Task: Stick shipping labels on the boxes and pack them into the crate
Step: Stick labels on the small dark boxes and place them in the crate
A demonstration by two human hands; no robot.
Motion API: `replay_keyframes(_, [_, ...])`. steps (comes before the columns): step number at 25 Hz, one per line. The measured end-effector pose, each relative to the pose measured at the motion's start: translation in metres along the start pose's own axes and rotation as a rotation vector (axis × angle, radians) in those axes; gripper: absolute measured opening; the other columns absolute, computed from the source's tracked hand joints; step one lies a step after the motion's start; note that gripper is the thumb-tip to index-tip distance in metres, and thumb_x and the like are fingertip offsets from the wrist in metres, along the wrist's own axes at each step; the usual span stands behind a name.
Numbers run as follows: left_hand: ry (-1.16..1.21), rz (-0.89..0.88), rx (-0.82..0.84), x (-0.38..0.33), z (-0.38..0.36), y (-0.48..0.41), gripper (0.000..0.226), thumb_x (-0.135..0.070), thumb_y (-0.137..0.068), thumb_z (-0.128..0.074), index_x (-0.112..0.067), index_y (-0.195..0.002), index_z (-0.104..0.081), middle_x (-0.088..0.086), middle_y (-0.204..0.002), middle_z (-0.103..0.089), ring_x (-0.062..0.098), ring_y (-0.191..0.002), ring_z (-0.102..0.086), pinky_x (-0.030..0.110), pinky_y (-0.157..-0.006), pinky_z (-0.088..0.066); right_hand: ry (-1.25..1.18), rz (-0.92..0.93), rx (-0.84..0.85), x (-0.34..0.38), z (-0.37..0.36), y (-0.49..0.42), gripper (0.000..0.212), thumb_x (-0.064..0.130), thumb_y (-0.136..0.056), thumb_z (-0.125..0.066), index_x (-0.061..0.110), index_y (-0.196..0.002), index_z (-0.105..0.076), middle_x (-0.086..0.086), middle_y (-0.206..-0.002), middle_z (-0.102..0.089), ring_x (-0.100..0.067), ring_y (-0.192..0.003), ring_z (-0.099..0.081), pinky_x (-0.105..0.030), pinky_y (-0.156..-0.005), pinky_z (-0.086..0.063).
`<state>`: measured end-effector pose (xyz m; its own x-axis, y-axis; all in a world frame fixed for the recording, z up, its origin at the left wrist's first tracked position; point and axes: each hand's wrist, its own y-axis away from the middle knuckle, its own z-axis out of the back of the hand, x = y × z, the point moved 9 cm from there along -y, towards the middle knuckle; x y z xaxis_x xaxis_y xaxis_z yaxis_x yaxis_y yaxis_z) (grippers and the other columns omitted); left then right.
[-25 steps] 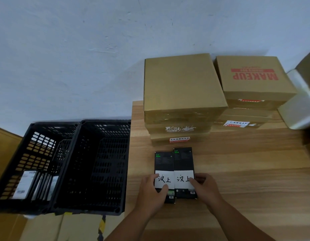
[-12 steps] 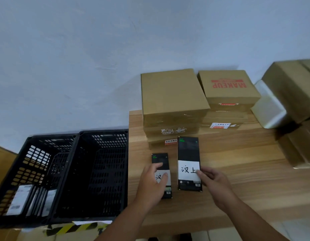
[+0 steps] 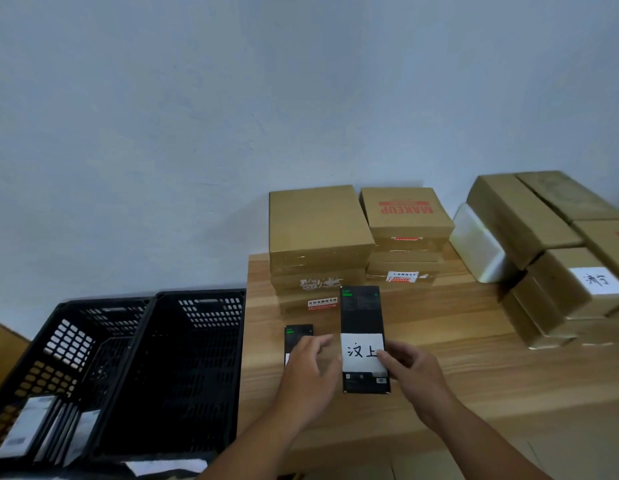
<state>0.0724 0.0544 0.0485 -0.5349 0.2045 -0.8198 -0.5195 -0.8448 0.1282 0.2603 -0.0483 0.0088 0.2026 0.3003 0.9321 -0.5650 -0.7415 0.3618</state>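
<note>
Behind: stacked brown cartons (image 3: 318,230) and a MAKEUP carton (image 3: 405,213) stand on the worktop (image 3: 474,358), right behind the labelled black box (image 3: 361,317).
Right of that box: a shiny wrapped package (image 3: 478,247) and more cartons (image 3: 543,289), well apart from it.
Left of that box: two black crates off the worktop's edge. There's the nearer crate (image 3: 183,358), and the farther crate (image 3: 69,341) has slim boxes standing in it.
In between: the left hand (image 3: 308,372), just left of the box, palm down over a second black box (image 3: 296,336) lying flat.
Right hand (image 3: 412,379): in from the lower right, holding the labelled box up, face to the camera.
Right grip: clamped, with the thumb on its white label (image 3: 361,351) and the fingers behind.
Left grip: released, fingers loosely extended; whether it presses down, can't tell.
</note>
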Motion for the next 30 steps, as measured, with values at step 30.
replay_keyframes(30, [0.687, 0.289, 0.135, 0.025, 0.034, 0.033, 0.028, -0.055, -0.093, -0.064, -0.038, -0.112, -0.077, -0.002, -0.113, -0.077, 0.015, -0.104, -0.074, 0.021, -0.077, -0.059, 0.031, 0.042, 0.284, 0.013, -0.110, 0.035, 0.025, 0.038, -0.098, -0.062, 0.040, -0.123, -0.065, 0.012, -0.112, -0.073, -0.007, -0.102, -0.070, -0.024, -0.075, -0.060])
